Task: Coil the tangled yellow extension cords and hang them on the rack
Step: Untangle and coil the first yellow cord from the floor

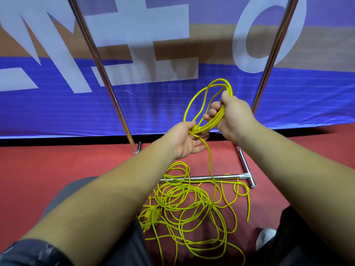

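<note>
My right hand (233, 114) grips a small coil of yellow cord (201, 98), with several loops gathered in its fist and held up in front of the rack. My left hand (187, 140) is just below and to the left, palm up, pinching the strand where it leaves the coil. From there the cord drops to a tangled heap of yellow cord (192, 210) on the red floor between my knees. A yellow plug (151, 215) lies at the heap's left edge. The chrome rack (107, 81) stands straight ahead.
The rack's right upright (272, 54) rises behind my right hand. Its base bar (226, 177) and foot (246, 167) lie on the red floor, partly under the tangle. A blue banner (57, 104) with white letters stands behind the rack. My shoe (266, 239) is at the lower right.
</note>
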A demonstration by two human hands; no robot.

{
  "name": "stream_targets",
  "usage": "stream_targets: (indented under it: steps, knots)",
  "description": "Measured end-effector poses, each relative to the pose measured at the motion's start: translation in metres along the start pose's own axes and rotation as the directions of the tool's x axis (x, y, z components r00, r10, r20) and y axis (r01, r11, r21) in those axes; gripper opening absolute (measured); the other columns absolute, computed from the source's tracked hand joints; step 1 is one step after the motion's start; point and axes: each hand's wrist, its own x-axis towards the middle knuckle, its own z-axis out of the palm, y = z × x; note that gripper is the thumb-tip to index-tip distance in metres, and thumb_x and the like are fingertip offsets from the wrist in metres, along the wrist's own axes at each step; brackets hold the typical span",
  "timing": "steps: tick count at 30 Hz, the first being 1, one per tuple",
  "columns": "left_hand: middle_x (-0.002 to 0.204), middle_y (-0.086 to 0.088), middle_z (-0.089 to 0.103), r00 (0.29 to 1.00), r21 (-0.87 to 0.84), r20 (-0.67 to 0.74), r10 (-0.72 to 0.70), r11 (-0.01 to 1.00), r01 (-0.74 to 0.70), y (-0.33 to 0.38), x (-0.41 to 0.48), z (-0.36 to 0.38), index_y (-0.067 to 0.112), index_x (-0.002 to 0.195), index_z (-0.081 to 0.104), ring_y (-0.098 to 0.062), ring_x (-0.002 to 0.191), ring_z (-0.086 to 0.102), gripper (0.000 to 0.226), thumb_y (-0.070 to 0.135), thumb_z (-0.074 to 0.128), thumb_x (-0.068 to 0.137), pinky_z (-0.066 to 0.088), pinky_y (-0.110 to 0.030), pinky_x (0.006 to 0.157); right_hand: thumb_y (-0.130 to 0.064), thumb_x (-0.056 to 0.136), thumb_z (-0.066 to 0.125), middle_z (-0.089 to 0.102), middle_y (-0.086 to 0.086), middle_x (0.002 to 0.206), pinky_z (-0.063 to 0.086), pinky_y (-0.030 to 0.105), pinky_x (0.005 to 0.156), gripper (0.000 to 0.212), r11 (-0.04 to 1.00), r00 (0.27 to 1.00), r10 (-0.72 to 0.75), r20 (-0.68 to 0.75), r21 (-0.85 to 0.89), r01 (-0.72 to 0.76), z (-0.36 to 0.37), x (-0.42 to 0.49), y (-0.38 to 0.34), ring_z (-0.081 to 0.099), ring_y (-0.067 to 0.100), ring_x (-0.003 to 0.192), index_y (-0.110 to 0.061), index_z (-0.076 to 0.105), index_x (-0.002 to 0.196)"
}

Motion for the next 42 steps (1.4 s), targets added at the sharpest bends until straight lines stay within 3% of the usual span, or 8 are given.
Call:
stream_targets:
  steps: [9, 14, 18, 23, 27, 31, 38, 42]
  knots:
    - [0.066, 0.002, 0.054, 0.956, 0.039, -0.216, 0.198, 0.980, -0.194, 0.021, 0.005, -0.014, 0.019, 0.081, 0.052, -0.017, 0.054, 0.060, 0.028, 0.029, 0.049, 0.107, 0.053, -0.042, 0.073, -0.029, 0.106, 0.047, 0.064, 0.013, 0.098, 0.060, 0.042, 0.076, 0.028, 0.616, 0.949, 0.220, -0.224, -0.723, -0.313, -0.019, 0.001, 0.008, 0.067, 0.029, 0.076, -0.011, 0.059, 0.123]
    - [0.064, -0.002, 0.050, 0.940, 0.186, -0.224, 0.257, 0.958, -0.217, 0.025, 0.003, -0.010, 0.016, 0.078, 0.050, -0.022, 0.053, 0.059, 0.030, 0.027, 0.049, 0.106, 0.053, -0.038, 0.065, -0.050, 0.108, 0.041, 0.051, 0.021, 0.140, 0.043, 0.043, 0.105, 0.056, -0.227, 0.991, -0.010, -0.131, -0.965, -0.130, -0.016, -0.001, 0.007, 0.051, 0.042, 0.131, -0.004, 0.059, 0.134]
    - [0.054, -0.006, 0.055, 0.941, 0.241, -0.230, 0.249, 0.951, -0.193, 0.030, 0.003, -0.013, 0.012, 0.083, 0.049, -0.025, 0.050, 0.064, 0.026, 0.025, 0.047, 0.106, 0.056, -0.040, 0.068, -0.034, 0.105, 0.050, 0.069, 0.015, 0.127, 0.050, 0.046, 0.102, 0.037, 0.113, 0.917, 0.277, 0.286, -0.958, 0.264, -0.009, -0.010, 0.016, 0.064, 0.033, 0.116, -0.009, 0.068, 0.126]
    - [0.065, -0.009, 0.058, 0.961, 0.232, -0.235, 0.144, 0.969, -0.088, 0.034, 0.004, -0.023, 0.013, 0.084, 0.049, -0.026, 0.057, 0.067, 0.029, 0.033, 0.046, 0.106, 0.057, -0.039, 0.067, -0.028, 0.103, 0.064, 0.079, 0.000, 0.090, 0.044, 0.026, 0.061, 0.015, 0.151, 0.836, 0.365, 0.409, -0.912, 0.380, -0.017, -0.010, 0.038, 0.059, -0.005, 0.053, -0.014, 0.066, 0.099]
    - [0.094, -0.011, 0.069, 0.992, 0.117, -0.124, -0.007, 0.993, 0.022, 0.041, 0.005, -0.032, 0.012, 0.120, 0.056, -0.027, 0.070, 0.073, 0.062, 0.068, 0.037, 0.100, 0.060, -0.036, 0.068, -0.017, 0.108, 0.059, 0.077, 0.002, 0.082, 0.054, 0.033, 0.061, 0.012, 0.338, 0.829, 0.385, 0.405, -0.898, 0.281, -0.018, -0.009, 0.043, 0.071, 0.013, 0.062, -0.009, 0.064, 0.102]
    - [0.117, -0.029, 0.069, 0.997, -0.007, -0.072, -0.014, 1.000, 0.013, 0.044, -0.002, -0.037, -0.005, 0.150, 0.030, -0.040, 0.088, 0.076, 0.065, 0.042, 0.031, 0.106, 0.063, -0.042, 0.070, -0.019, 0.109, 0.056, 0.079, 0.002, 0.082, 0.057, 0.035, 0.065, 0.015, 0.510, 0.891, 0.313, 0.329, -0.850, 0.135, -0.015, -0.004, 0.039, 0.069, 0.014, 0.060, -0.011, 0.067, 0.104]
    - [0.130, -0.004, 0.072, 0.978, 0.753, 0.099, -0.185, 0.656, 0.048, 0.012, -0.015, -0.039, 0.010, 0.141, 0.057, -0.021, 0.117, 0.069, 0.044, 0.011, 0.050, 0.097, 0.052, -0.036, 0.100, -0.018, 0.111, 0.051, 0.067, 0.007, 0.073, 0.061, 0.038, 0.062, 0.017, 0.858, 0.960, 0.227, 0.167, -0.500, -0.116, -0.007, 0.003, 0.023, 0.072, 0.025, 0.062, -0.007, 0.062, 0.106]
    - [0.134, 0.002, 0.070, 0.934, 0.783, 0.300, -0.193, 0.609, -0.125, -0.008, -0.012, -0.032, 0.023, 0.139, 0.055, -0.017, 0.125, 0.064, 0.047, 0.008, 0.064, 0.096, 0.047, -0.040, 0.107, -0.022, 0.111, 0.047, 0.061, 0.001, 0.075, 0.053, 0.029, 0.055, 0.019, 0.914, 0.961, 0.209, 0.184, -0.386, -0.125, -0.007, 0.004, 0.004, 0.062, 0.017, 0.055, -0.011, 0.062, 0.105]
